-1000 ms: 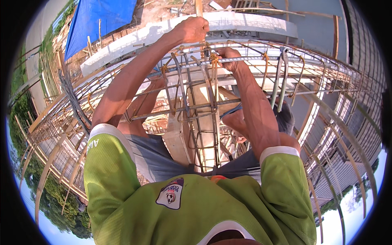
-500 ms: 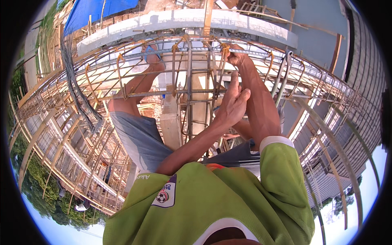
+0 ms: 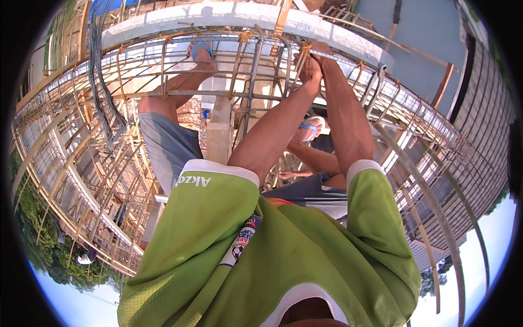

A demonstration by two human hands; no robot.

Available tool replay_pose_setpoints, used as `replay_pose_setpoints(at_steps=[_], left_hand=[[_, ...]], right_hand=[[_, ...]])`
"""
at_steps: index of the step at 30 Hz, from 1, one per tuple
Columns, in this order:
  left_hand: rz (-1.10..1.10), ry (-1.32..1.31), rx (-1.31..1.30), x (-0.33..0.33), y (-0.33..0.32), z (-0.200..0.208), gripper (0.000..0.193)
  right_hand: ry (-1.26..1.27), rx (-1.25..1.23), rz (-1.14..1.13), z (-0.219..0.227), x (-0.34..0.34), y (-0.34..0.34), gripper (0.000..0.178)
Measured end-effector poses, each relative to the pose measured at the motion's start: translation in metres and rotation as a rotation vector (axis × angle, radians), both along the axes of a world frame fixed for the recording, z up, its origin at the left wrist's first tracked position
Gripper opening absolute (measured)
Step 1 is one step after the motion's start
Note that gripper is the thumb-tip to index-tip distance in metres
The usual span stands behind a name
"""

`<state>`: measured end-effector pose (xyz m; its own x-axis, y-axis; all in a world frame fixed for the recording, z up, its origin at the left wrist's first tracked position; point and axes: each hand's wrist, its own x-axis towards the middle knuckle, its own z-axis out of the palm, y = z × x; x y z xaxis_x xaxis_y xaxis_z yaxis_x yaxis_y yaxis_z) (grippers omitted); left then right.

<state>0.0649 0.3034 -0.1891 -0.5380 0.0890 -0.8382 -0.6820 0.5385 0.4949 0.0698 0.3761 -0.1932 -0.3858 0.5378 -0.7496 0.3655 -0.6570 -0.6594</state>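
Both hands meet at the top corner of a rusty rebar stirrup (image 3: 306,47) in a long steel reinforcement cage (image 3: 218,94). My left hand (image 3: 309,70) is closed around the stirrup's upright side, just below the corner. Right beside it, my right hand (image 3: 320,50) is closed at the top, against the long upper bar. Its fingertips are largely hidden, so any small wire between them cannot be made out. Just right of my right forearm, a two-handled metal tool like pincers (image 3: 377,87) hangs on the cage.
A bundle of thin dark tie wire (image 3: 98,76) hangs over the cage at left. My sandalled foot (image 3: 201,50) is at the cage's far side; another sandalled foot (image 3: 311,129) is below my forearms. A pale concrete beam (image 3: 229,20) runs behind. Bamboo poles (image 3: 436,185) rise at right.
My left hand has moved up and away from beside my right forearm to the stirrup, and its pointing finger has curled in. My right hand stays at the stirrup corner. The view has shifted slightly.
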Motion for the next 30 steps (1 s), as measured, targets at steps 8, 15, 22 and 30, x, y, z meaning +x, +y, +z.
replay_pose_setpoints(at_steps=[8,15,22,30], left_hand=[[-0.383,0.287,-0.045,0.009,-0.010,0.035,0.020],[-0.052,0.425,0.277,0.017,-0.015,0.028,0.032],[0.142,0.181,0.505,0.017,-0.007,0.032,0.012],[-0.011,-0.077,0.530,0.011,-0.013,0.027,0.028]], right_hand=[[-0.061,0.176,0.161,-0.010,0.002,0.013,0.014],[-0.019,0.499,0.709,-0.019,0.016,0.020,0.027],[0.057,0.548,0.824,-0.013,0.008,0.029,0.065],[-0.031,0.626,0.775,0.004,0.000,0.024,0.030]])
